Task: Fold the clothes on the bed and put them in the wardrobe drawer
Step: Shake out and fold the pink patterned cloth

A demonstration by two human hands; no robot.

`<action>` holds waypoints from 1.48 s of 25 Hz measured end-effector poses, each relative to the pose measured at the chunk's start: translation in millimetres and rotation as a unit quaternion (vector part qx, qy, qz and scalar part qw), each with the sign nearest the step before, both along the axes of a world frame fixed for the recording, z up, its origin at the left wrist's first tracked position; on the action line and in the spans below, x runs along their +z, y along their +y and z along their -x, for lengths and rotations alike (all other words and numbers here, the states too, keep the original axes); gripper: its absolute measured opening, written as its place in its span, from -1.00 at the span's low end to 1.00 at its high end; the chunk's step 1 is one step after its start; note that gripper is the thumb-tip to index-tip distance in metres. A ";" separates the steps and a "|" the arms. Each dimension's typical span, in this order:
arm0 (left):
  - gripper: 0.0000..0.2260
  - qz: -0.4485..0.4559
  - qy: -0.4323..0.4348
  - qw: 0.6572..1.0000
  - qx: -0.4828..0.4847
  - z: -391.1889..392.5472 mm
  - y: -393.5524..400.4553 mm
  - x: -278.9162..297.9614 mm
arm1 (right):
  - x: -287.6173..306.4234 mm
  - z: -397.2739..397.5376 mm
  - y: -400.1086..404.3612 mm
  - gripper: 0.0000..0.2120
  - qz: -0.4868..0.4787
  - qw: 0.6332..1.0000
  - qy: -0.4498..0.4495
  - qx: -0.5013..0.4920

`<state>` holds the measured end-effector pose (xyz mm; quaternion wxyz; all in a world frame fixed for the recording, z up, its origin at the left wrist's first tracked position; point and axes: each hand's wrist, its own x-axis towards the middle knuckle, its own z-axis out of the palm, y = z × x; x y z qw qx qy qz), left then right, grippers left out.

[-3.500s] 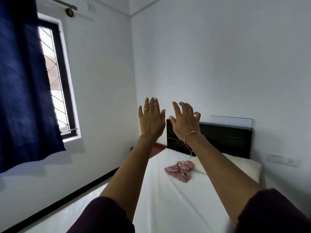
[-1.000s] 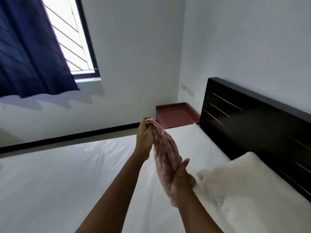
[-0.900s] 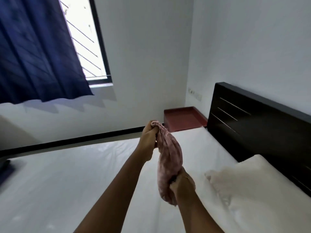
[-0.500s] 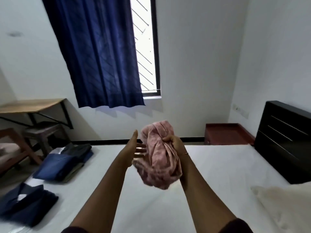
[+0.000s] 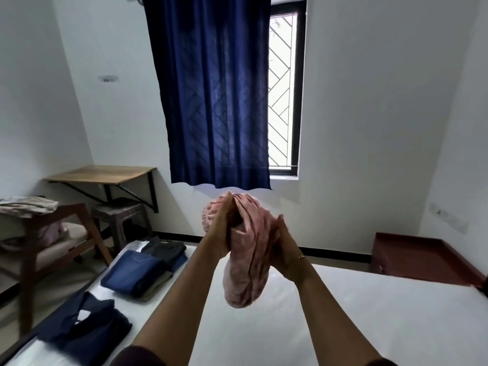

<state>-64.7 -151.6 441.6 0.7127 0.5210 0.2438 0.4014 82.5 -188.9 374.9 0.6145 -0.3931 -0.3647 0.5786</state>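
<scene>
A crumpled pink patterned cloth garment [image 5: 247,260] is held up in the air above the white-sheeted bed [image 5: 343,313], in front of the lower edge of the dark blue curtain [image 5: 214,96]. It is pressed between the two hands: the left hand [image 5: 220,233] is laid flat against the garment's left side with its fingers straight and pointing upward, and the right hand [image 5: 281,247] is set against the right side, its fingers partly hidden in the folds, so whether they are curled into the fabric cannot be told. A gathered, ruffled edge of the garment is seen behind the left hand, and the bulk of the cloth hangs down below both wrists, clear of the bed. A thin bracelet [image 5: 301,257] is worn on the right wrist.

On the bed, to the left of the held garment, a folded pile of blue and grey clothes [image 5: 144,270] is laid, and nearer the camera on the same side a loosely folded dark navy garment [image 5: 84,328] is spread. Beyond the bed's left edge, a wooden chair [image 5: 50,233] with cloth on it is placed, with a wall-mounted wooden bench [image 5: 103,174] behind it. To the right of the bed, a dark red low side table [image 5: 422,254] is seen against the wall.
</scene>
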 end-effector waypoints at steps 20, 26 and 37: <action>-0.75 -0.019 0.036 0.998 -0.043 46.1 210.9 18.5 | 52.4 43.3 155.1 -0.26 -0.031 0.978 0.006 -0.207; -0.53 -0.120 0.192 0.973 -0.045 32.7 231.0 12.8 | 73.3 77.7 157.7 -0.63 -0.117 0.891 -0.065 -0.434; -0.54 -0.417 0.196 0.866 -0.192 52.2 217.2 -18.2 | 107.1 97.9 130.7 -0.73 -0.115 0.782 -0.194 -0.580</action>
